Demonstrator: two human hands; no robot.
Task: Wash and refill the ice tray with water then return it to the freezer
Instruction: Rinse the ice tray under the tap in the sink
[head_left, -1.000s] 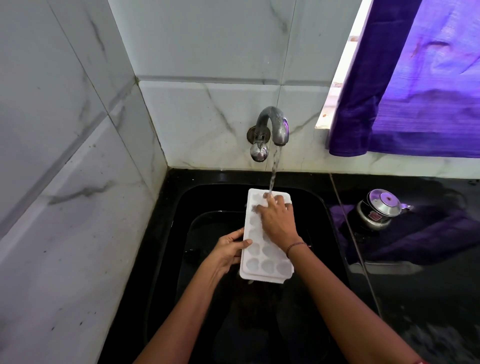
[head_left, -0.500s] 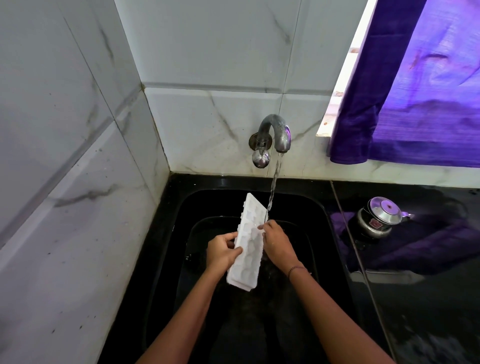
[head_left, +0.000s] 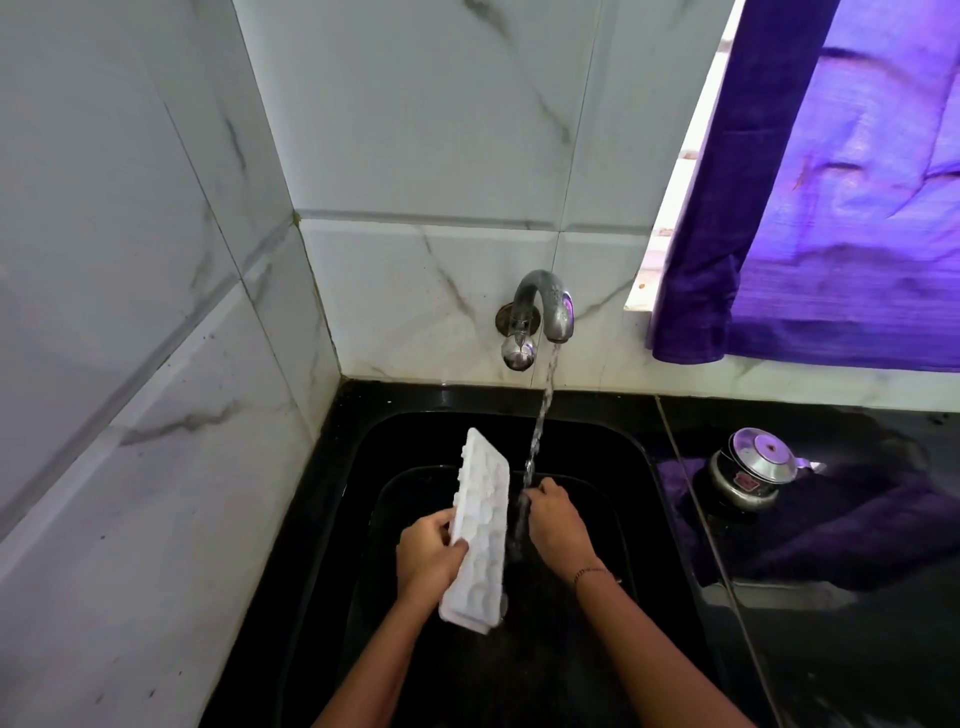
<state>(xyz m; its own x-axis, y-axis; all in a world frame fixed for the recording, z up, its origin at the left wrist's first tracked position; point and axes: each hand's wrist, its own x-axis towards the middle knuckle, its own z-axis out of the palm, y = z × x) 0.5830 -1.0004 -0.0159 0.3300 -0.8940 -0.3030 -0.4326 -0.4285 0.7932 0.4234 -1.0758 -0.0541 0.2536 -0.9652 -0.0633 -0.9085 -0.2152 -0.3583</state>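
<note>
The white ice tray (head_left: 480, 530) stands on its long edge over the black sink (head_left: 641, 457), its bumpy underside turned towards me. My left hand (head_left: 428, 556) grips the tray's left side near its lower half. My right hand (head_left: 558, 530) is just right of the tray, a narrow gap apart from it, fingers bent down and holding nothing I can see. Water (head_left: 540, 426) runs from the steel tap (head_left: 545, 306) and lands on my right hand's fingers. The tray's cup side faces away and is hidden.
A small steel pot with a lid (head_left: 748, 473) sits on the black counter right of the sink, on a purple cloth (head_left: 831, 535). A purple curtain (head_left: 831, 208) hangs at the upper right. White tiled walls (head_left: 156, 415) close in the left and back.
The tray went from lying flat under the stream to standing on edge, turned over leftwards. My right hand came off its top and moved to its right side, into the water.
</note>
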